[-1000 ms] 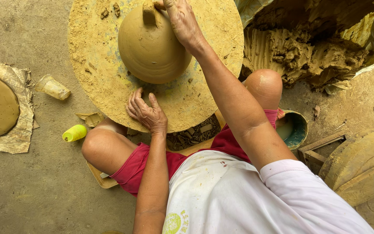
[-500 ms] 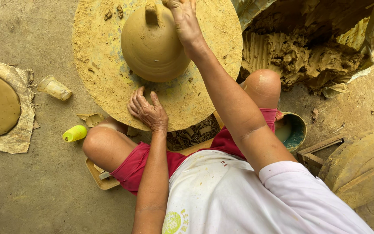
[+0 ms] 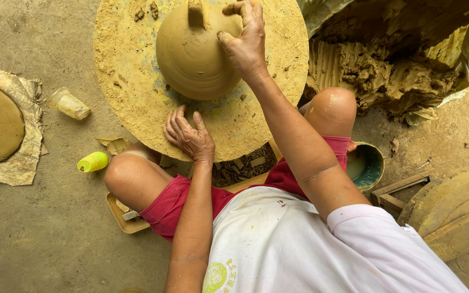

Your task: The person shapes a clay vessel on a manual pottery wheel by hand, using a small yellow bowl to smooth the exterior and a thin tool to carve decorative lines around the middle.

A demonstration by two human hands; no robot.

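On the round clay-coated wheel (image 3: 137,97): domed clay pot (image 3: 191,59), centred. Right hand (image 3: 245,46), grip loosely open, fingers spread against pot's side. Left hand (image 3: 190,135) flat, open, on wheel's near rim.

The clay pot (image 3: 194,59) is smooth, matt, wet-looking. The wheel disc (image 3: 131,81) is rough, crumbly, clay-caked. The clay heap (image 3: 386,70) is ridged, coarse. The yellow spool (image 3: 93,161) looks glossy plastic.
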